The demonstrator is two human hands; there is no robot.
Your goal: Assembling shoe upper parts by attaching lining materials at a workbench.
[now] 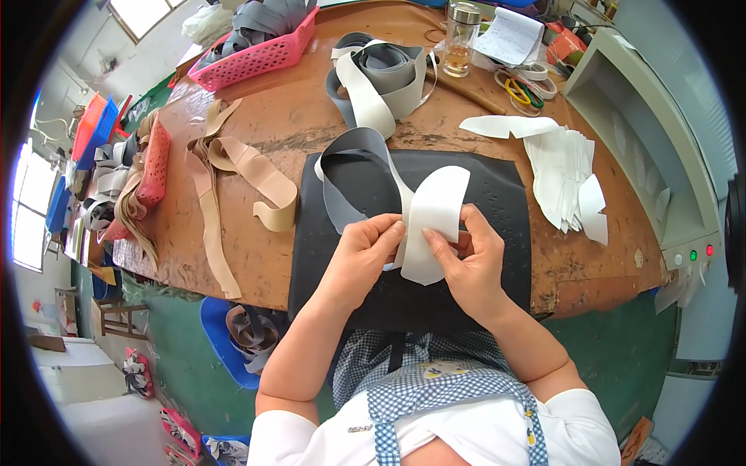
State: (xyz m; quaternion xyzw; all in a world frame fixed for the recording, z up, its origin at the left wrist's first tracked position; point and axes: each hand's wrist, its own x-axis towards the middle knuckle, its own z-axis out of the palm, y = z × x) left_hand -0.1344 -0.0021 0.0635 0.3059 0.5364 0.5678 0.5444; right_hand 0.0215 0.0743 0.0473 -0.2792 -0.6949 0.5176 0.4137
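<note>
Over a black mat [497, 194], my right hand [475, 260] grips a white piece with a rounded top [439, 203], thumb in front and fingers behind. My left hand [359, 256] pinches a grey strip [365, 142], pale on its other face, at the white piece's left edge. That strip loops up and back down on the mat. The two materials meet between my hands; whether they are joined there I cannot tell. Farther off lies a grey and cream roll of strip [388, 74]. Cut white pieces [556, 167] are fanned out at the right.
Tan strips [225, 179] lie at the left of the brown table [256, 124]. Pink baskets [256, 58] of strips stand on its left side. A glass jar [461, 39], scissors [517, 92] and a notepad [510, 35] sit at the back, beside a grey machine [653, 132] with lit buttons.
</note>
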